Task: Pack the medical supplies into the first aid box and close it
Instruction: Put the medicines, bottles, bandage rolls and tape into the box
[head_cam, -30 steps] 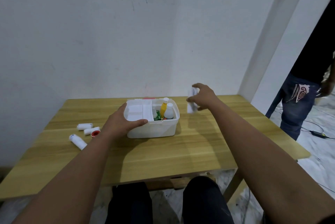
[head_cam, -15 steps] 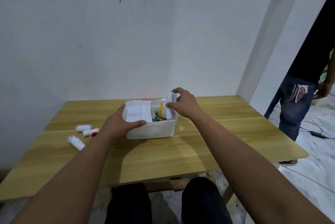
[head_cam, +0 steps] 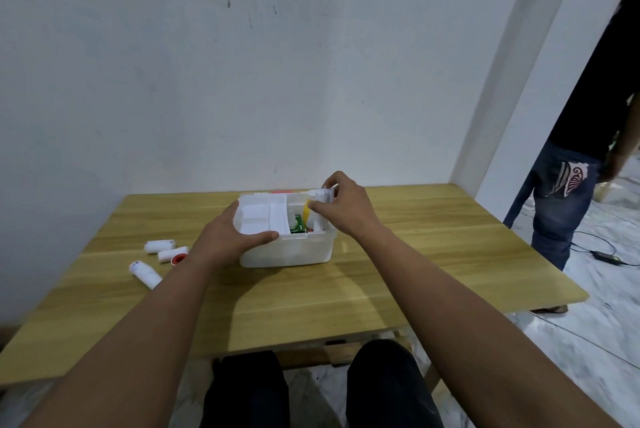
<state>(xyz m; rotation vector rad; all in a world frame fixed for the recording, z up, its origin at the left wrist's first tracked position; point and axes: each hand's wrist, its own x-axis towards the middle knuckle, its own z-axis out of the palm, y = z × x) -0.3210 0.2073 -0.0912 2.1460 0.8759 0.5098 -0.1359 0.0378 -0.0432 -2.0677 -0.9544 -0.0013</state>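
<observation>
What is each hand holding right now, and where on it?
The right hand pinches a small white bottle near its top, over the first aid box. The left hand grips the box's near-left rim, thumb along the front edge.

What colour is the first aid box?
White, seen in the head view: the box on the wooden table.

Smooth white plastic first aid box [head_cam: 287, 251] sits on a matt light-wood-grain table [head_cam: 433, 254].

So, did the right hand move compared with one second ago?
Yes. The right hand carried its white bottle leftward, from beside the first aid box to above its right compartment.
</observation>
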